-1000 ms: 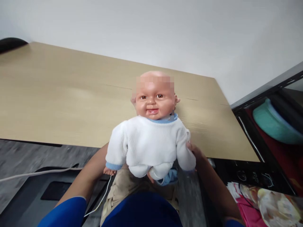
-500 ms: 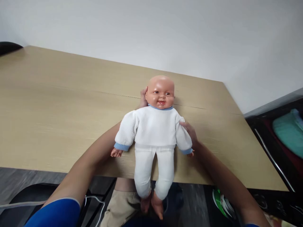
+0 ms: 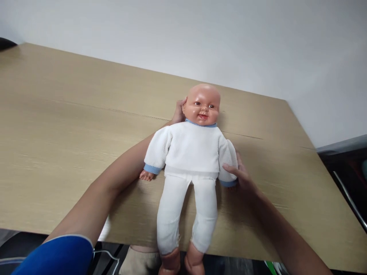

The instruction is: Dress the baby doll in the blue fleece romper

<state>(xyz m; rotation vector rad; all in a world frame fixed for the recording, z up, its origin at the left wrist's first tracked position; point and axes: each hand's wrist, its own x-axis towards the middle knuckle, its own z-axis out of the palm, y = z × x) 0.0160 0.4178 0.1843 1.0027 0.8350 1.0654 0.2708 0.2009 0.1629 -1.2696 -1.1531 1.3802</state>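
Observation:
A bald baby doll (image 3: 191, 149) in a white fleece top with blue cuffs and white trousers is face up over the table, its feet reaching past the near edge. My left hand (image 3: 179, 110) supports the doll's head from behind, on the left side; most of its fingers are hidden. On the right, my right hand (image 3: 240, 172) grips the doll's sleeve near the blue cuff, thumb on top and the other fingers behind the arm. Whether the doll's back touches the table cannot be seen.
The wooden table (image 3: 71, 152) has a thin seam running across it and meets a pale wall (image 3: 183, 38) at the back. A dark object (image 3: 7, 44) stands at the far left corner. Dark furniture with a metal bar (image 3: 348, 198) borders the right side. A white cable (image 3: 107, 253) hangs below the near edge.
The doll has shifted slightly right and up the table in view. My right hand has slid down the doll's arm, from the upper sleeve toward the cuff. My left hand stays behind the head.

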